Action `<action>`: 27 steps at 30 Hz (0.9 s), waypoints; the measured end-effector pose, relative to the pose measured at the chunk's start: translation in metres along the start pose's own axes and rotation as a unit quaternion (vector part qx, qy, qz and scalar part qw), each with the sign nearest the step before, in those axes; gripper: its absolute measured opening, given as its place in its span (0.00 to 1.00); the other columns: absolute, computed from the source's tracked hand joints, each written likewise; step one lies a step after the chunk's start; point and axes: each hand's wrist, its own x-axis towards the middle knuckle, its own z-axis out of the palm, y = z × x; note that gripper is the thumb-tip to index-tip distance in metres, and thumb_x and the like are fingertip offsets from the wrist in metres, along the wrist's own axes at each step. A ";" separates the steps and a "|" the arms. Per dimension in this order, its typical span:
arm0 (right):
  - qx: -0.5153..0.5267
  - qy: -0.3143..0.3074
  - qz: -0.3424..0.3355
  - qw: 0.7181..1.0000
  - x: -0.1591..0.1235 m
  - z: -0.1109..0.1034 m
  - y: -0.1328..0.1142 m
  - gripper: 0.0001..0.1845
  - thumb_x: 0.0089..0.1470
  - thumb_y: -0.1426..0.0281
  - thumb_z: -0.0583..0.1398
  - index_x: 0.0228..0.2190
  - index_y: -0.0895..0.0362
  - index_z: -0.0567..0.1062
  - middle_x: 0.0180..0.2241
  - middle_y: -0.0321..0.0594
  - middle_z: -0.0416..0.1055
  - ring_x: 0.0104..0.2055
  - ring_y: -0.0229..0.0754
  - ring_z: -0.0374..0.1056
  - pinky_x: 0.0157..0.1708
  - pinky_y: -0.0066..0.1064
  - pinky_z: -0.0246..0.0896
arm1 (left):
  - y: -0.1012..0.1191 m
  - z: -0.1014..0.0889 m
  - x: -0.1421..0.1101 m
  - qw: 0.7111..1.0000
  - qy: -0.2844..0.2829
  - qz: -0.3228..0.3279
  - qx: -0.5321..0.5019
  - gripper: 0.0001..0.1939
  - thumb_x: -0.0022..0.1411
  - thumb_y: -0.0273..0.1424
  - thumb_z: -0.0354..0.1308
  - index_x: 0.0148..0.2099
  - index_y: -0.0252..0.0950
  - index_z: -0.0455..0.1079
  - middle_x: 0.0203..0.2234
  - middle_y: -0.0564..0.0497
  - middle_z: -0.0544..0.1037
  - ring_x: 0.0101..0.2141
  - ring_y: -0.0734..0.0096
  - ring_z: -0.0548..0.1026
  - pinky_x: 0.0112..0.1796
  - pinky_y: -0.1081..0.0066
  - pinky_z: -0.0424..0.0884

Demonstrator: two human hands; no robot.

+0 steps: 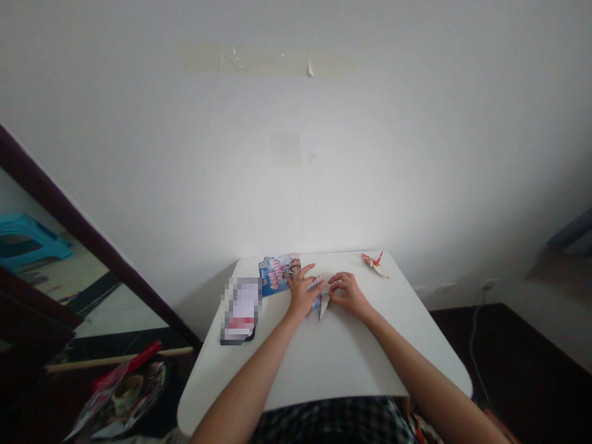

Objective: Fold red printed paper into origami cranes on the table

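A small piece of folded paper (324,304), pale with blue and white print, lies between my two hands near the middle of the white table (333,364). My left hand (301,297) holds its left side, the thumb over the paper and the index finger stretched out. From the right, my right hand (348,295) pinches the paper's edge between thumb and fingertips. The fingers hide part of the folds. Just beyond my left hand is a blue printed flyer (277,275). A red and white origami crane (374,262) sits at the table's far right corner.
A phone (241,310), its screen blurred out, lies at the table's left edge. The table's far side meets a white wall (296,203). Down to the left are a bag of litter (127,394) and a mirror showing a blue stool (34,237). A cable (472,345) hangs at right.
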 end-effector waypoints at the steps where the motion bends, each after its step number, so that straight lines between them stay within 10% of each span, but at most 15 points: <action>1: -0.002 -0.003 -0.001 1.000 0.000 -0.001 -0.001 0.06 0.48 0.75 0.67 0.26 0.51 0.80 0.43 0.41 0.76 0.53 0.51 0.64 0.57 0.48 0.57 | 0.000 0.000 0.000 1.000 0.006 -0.005 -0.007 0.06 0.61 0.34 0.65 0.33 0.40 0.80 0.61 0.46 0.73 0.61 0.54 0.69 0.65 0.44 0.56; 27: 0.011 0.046 0.010 0.999 0.000 -0.001 0.002 0.06 0.56 0.65 0.65 0.29 0.51 0.80 0.42 0.44 0.76 0.51 0.51 0.66 0.56 0.50 0.60 | -0.004 -0.007 0.003 0.999 0.046 0.004 0.011 0.04 0.59 0.37 0.67 0.33 0.45 0.82 0.60 0.49 0.73 0.62 0.54 0.67 0.64 0.45 0.56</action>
